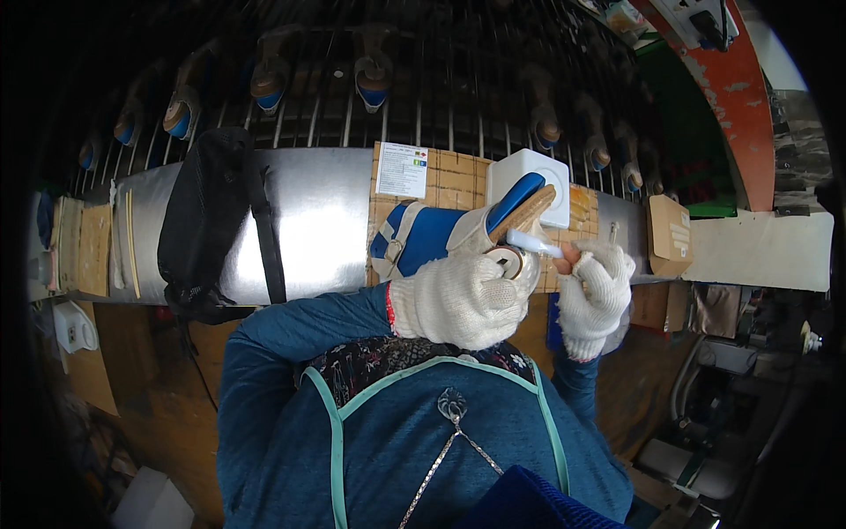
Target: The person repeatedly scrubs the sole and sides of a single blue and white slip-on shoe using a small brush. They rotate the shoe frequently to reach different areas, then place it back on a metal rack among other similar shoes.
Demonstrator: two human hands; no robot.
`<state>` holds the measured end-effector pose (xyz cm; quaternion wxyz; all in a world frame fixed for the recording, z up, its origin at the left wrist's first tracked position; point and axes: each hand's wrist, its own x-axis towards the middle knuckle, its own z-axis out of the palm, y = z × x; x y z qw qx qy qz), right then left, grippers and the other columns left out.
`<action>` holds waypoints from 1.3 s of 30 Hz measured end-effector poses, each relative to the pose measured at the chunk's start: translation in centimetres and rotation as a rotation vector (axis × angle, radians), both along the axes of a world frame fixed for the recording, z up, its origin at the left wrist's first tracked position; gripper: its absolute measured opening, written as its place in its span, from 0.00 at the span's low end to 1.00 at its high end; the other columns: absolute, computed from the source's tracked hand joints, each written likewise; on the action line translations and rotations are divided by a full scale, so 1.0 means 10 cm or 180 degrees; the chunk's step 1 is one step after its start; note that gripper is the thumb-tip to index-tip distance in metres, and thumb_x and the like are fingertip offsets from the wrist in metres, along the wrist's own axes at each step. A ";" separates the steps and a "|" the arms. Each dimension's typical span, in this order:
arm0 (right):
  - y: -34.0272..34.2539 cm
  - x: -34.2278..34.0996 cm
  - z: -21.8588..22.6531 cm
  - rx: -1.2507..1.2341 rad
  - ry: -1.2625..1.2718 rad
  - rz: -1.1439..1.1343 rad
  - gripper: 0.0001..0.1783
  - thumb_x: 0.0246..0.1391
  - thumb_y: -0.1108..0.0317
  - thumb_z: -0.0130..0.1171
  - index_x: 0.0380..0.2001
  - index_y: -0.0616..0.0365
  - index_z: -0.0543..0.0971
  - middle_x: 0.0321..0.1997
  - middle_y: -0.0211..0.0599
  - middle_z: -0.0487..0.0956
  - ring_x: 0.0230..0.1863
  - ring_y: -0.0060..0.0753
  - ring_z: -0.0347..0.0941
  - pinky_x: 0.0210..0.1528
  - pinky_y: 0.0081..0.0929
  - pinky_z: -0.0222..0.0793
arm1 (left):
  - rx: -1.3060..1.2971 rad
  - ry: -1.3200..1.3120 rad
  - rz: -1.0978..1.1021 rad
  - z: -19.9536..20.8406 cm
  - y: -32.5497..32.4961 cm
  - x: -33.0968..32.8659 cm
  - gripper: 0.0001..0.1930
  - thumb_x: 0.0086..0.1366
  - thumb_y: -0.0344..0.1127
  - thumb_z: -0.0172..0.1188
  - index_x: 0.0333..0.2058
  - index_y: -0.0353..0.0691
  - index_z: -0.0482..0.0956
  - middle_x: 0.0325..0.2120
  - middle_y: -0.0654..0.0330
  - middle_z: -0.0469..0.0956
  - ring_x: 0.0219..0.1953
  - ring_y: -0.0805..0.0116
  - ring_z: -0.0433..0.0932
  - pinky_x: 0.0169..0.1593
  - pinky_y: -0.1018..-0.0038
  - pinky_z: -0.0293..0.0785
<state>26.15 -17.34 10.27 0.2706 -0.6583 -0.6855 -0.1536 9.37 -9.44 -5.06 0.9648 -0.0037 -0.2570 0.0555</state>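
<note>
My left hand (467, 300), in a white knitted glove, is closed around a blue and white shoe (515, 201) with a tan sole edge, its tip slanting up and right. A round metal-rimmed opening (504, 261) shows beside my fingers. Left of it lies a blue piece with a white strap (432, 236); I cannot tell whether it belongs to the same shoe. My right hand (595, 295), gloved with bare fingertips, pinches a slim white tool (534, 242) like a small brush. The tool's far end is against or very near the shoe's side; its tip is hidden.
Behind the metal bench (322, 212) runs a rack of rods (449, 88) carrying several shoes (374, 84). A white box-shaped container (555, 176) stands behind the shoe, near a printed sheet (402, 170). A black bag (211, 212) lies left, a cardboard box (670, 234) right.
</note>
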 end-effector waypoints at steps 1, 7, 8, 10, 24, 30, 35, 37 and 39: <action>-0.02 -0.03 -0.05 0.0104 0.0076 -0.0033 0.13 0.32 0.75 0.74 0.27 0.56 0.83 0.34 0.34 0.82 0.35 0.35 0.76 0.42 0.32 0.62 | 0.0039 -0.0013 0.0063 0.00 0.00 0.01 0.20 0.73 0.37 0.52 0.60 0.42 0.65 0.55 0.61 0.70 0.58 0.72 0.71 0.67 0.77 0.65; -0.03 -0.11 -0.34 0.0581 0.0667 -0.0429 0.13 0.35 0.77 0.74 0.29 0.58 0.84 0.34 0.37 0.82 0.37 0.39 0.76 0.42 0.33 0.66 | 0.0054 0.0508 0.0050 -0.04 0.00 -0.05 0.21 0.73 0.37 0.54 0.61 0.40 0.64 0.55 0.58 0.70 0.57 0.70 0.72 0.65 0.74 0.70; -0.03 -0.11 -0.35 0.0567 0.0728 -0.0446 0.12 0.36 0.77 0.74 0.28 0.58 0.84 0.34 0.37 0.82 0.37 0.39 0.76 0.43 0.33 0.66 | 0.0049 0.0643 0.0024 -0.03 0.01 -0.06 0.22 0.72 0.37 0.54 0.61 0.40 0.64 0.55 0.58 0.71 0.57 0.70 0.73 0.64 0.74 0.71; -0.02 -0.12 -0.37 0.0523 0.0875 -0.0578 0.12 0.36 0.77 0.74 0.28 0.58 0.84 0.34 0.37 0.82 0.38 0.40 0.76 0.43 0.34 0.66 | 0.0087 0.0909 0.0013 -0.01 0.01 -0.09 0.22 0.72 0.37 0.55 0.61 0.39 0.64 0.54 0.57 0.71 0.56 0.68 0.74 0.63 0.73 0.73; 0.10 0.05 -0.35 0.0921 0.1153 -0.0430 0.15 0.42 0.83 0.71 0.31 0.59 0.76 0.38 0.40 0.79 0.38 0.36 0.76 0.41 0.28 0.72 | 0.0808 0.1531 0.1171 0.53 0.18 -0.37 0.20 0.69 0.39 0.57 0.56 0.40 0.66 0.50 0.57 0.71 0.54 0.64 0.74 0.61 0.69 0.74; -0.35 0.36 -0.35 -0.0299 0.1726 -0.1266 0.05 0.49 0.72 0.68 0.29 0.62 0.83 0.31 0.39 0.78 0.33 0.33 0.76 0.35 0.29 0.68 | 0.4721 0.1190 0.6393 0.78 0.35 -0.73 0.17 0.65 0.40 0.60 0.50 0.45 0.69 0.45 0.64 0.72 0.51 0.67 0.73 0.61 0.68 0.72; -0.54 0.45 -0.63 -0.1167 0.0492 -0.1545 0.05 0.47 0.66 0.67 0.22 0.52 0.82 0.27 0.30 0.78 0.31 0.38 0.74 0.37 0.36 0.59 | 0.5510 0.0482 0.8307 0.82 0.44 -0.82 0.14 0.62 0.42 0.63 0.45 0.50 0.72 0.40 0.69 0.73 0.48 0.69 0.72 0.61 0.68 0.71; -0.53 0.45 -0.79 -0.1042 0.0175 -0.1602 0.03 0.45 0.65 0.66 0.22 0.48 0.82 0.27 0.27 0.77 0.33 0.36 0.74 0.38 0.37 0.58 | 0.5625 0.0348 0.8704 0.81 0.45 -0.78 0.13 0.61 0.42 0.64 0.43 0.52 0.73 0.38 0.72 0.73 0.47 0.70 0.72 0.61 0.67 0.70; -0.52 0.47 -0.89 -0.0878 0.0007 -0.1610 0.02 0.44 0.65 0.67 0.22 0.45 0.82 0.27 0.26 0.77 0.33 0.36 0.74 0.38 0.37 0.59 | 0.5606 0.0086 0.8884 0.81 0.45 -0.73 0.12 0.60 0.43 0.65 0.40 0.53 0.74 0.36 0.74 0.74 0.46 0.71 0.72 0.61 0.67 0.70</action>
